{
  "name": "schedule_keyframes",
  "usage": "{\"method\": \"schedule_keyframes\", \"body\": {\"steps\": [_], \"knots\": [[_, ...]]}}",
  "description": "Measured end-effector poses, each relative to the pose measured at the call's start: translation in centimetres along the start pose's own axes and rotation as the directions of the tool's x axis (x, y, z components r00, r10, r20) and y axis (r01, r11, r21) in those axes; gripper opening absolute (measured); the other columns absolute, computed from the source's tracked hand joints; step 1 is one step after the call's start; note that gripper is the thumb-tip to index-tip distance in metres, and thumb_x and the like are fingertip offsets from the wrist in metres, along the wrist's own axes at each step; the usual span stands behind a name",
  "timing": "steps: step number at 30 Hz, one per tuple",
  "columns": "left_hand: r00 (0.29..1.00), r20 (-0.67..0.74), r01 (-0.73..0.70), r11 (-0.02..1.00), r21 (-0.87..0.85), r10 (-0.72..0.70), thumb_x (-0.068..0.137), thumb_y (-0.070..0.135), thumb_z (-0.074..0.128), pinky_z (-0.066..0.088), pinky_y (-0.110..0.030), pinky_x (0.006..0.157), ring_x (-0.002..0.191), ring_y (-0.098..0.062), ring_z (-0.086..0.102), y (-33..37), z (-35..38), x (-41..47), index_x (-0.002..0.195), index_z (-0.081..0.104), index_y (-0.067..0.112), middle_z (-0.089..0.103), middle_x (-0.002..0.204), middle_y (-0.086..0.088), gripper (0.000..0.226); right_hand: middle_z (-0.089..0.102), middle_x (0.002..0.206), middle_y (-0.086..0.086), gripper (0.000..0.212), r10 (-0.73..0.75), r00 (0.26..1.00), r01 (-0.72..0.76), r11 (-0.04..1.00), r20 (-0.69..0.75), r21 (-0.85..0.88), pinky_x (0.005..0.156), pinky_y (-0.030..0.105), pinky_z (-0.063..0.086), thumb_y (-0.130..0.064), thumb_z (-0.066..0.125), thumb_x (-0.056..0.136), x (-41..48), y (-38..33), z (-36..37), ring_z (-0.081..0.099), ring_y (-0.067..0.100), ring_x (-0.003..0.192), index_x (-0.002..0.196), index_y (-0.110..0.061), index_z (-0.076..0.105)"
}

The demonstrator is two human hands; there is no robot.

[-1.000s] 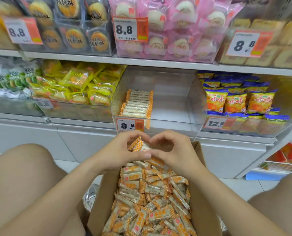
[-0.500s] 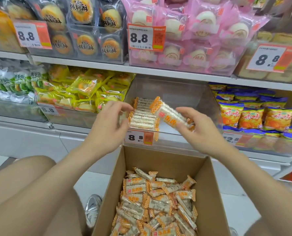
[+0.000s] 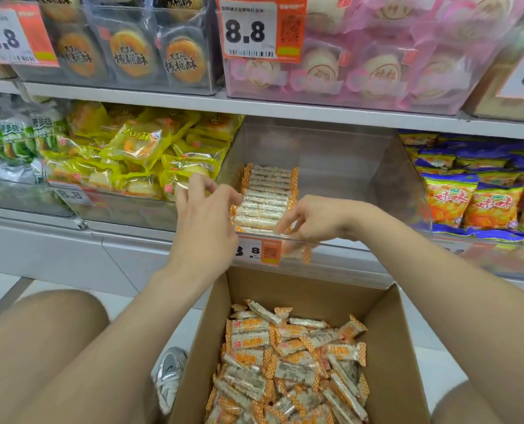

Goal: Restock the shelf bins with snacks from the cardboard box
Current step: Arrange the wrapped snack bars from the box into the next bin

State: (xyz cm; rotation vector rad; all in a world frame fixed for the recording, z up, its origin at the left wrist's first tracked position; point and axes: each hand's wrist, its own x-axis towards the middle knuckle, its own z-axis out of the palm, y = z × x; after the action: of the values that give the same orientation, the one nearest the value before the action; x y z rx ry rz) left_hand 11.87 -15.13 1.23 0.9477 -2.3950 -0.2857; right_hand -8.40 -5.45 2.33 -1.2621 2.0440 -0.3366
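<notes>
Shelf bin (image 3: 346,166): snack row (image 3: 267,194); right hand (image 3: 315,218) pinches front bar (image 3: 254,229), left hand (image 3: 205,215) grip unclear; snack-filled box (image 3: 407,347).

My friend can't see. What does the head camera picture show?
A left hand and right hand reach to a row of orange-wrapped bars in a clear shelf bin, above a cardboard box full of loose bars.

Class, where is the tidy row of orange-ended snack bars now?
Head view, centre: the snack bar row lies at the left of the clear bin, right of the yellow packets, above the cardboard box.
</notes>
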Motion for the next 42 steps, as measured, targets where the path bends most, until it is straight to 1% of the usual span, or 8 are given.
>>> {"method": "schedule_keyframes", "body": {"steps": [6,14,21,24,28,33,37,42], "knots": [[0.999,0.000,-0.036,0.999,0.021,0.036,0.086,-0.007,0.062,0.017,-0.033,0.103,0.116,-0.031,0.038,-0.2,0.3,-0.2,0.110,0.069,0.023,0.039,0.122,-0.003,0.039,0.079,0.101,0.010,0.035,0.274,0.940,-0.249,0.958,-0.205,0.139,0.069,0.046,0.067,-0.017,0.088,0.073,1.8,-1.4,2.3,0.079,0.025,0.077,0.105,-0.005,0.081],[0.999,-0.001,-0.036,0.998,-0.048,0.036,0.085,-0.009,0.060,0.028,-0.035,0.103,0.113,-0.031,0.038,-0.7,0.4,-0.5,0.107,0.070,0.023,0.037,0.116,0.000,0.040,0.073,0.102,0.014,0.058,0.375,0.903,-0.291,0.894,-0.212,0.342,0.070,0.041,0.067,-0.037,0.098,0.069,-0.6,-1.3,1.0,0.079,0.029,0.081,0.104,-0.001,0.067],[1.000,-0.022,-0.018,0.995,-0.101,0.016,0.086,-0.010,0.058,0.031,-0.031,0.092,0.112,-0.028,0.038,-0.8,0.4,-1.3,0.109,0.066,0.020,0.036,0.118,0.000,0.039,0.060,0.131,0.021,0.057,0.406,0.914,-0.361,0.795,0.015,0.488,0.084,0.044,0.064,-0.004,0.093,0.075,-1.2,-2.1,1.6,0.079,0.037,0.081,0.112,-0.005,0.050],[0.999,-0.020,-0.030,0.996,-0.086,0.028,0.088,-0.008,0.059,0.033,-0.032,0.091,0.109,-0.026,0.037,-0.9,0.7,-1.4,0.107,0.068,0.022,0.038,0.118,-0.001,0.036,0.078,0.102,0.018,0.046,0.392,0.916,-0.387,0.806,0.086,0.447,0.087,0.038,0.064,-0.006,0.095,0.071,-1.1,-2.4,1.6,0.080,0.028,0.084,0.106,0.002,0.067],[0.999,-0.010,-0.031,0.996,-0.084,0.031,0.089,-0.007,0.056,0.030,-0.031,0.092,0.110,-0.027,0.036,-0.9,0.7,-1.0,0.106,0.069,0.021,0.038,0.116,-0.001,0.036,0.059,0.052,-0.004,0.044,0.359,0.921,-0.297,0.898,-0.149,0.326,0.046,0.021,0.051,-0.014,0.098,0.067,-0.2,-2.2,1.7,0.057,0.011,0.041,0.069,-0.012,0.054],[0.998,-0.032,-0.060,0.998,-0.036,0.059,0.088,0.000,0.058,0.034,-0.035,0.095,0.113,-0.029,0.038,-0.7,0.4,-1.5,0.109,0.068,0.020,0.044,0.116,-0.004,0.031,0.078,0.094,0.014,0.049,0.323,0.939,-0.274,0.908,-0.114,0.316,0.079,0.041,0.066,-0.039,0.086,0.086,-1.6,-1.5,1.4,0.079,0.022,0.075,0.105,0.003,0.068],[0.959,-0.180,-0.229,0.973,-0.044,0.217,0.086,0.011,0.063,0.044,-0.040,0.077,0.093,-0.025,0.051,0.3,-0.8,-3.4,0.099,0.059,0.020,0.051,0.097,0.002,0.016,0.073,0.077,0.016,0.026,0.088,0.829,-0.071,0.996,-0.553,0.052,0.075,0.037,0.061,-0.019,0.057,0.094,-5.1,-1.1,1.3,0.067,0.013,0.062,0.095,-0.001,0.075],[0.925,0.324,-0.166,0.978,-0.126,0.198,0.088,0.034,0.059,0.053,-0.039,0.061,0.072,-0.022,0.065,0.3,1.2,-7.8,0.090,0.052,0.032,0.061,0.068,0.010,0.008,0.069,0.066,-0.008,0.016,-0.178,0.846,0.163,0.984,-0.503,-0.074,0.060,0.015,0.044,-0.020,0.060,0.087,-12.6,-2.6,5.6,0.061,0.004,0.064,0.084,-0.028,0.074]]}}
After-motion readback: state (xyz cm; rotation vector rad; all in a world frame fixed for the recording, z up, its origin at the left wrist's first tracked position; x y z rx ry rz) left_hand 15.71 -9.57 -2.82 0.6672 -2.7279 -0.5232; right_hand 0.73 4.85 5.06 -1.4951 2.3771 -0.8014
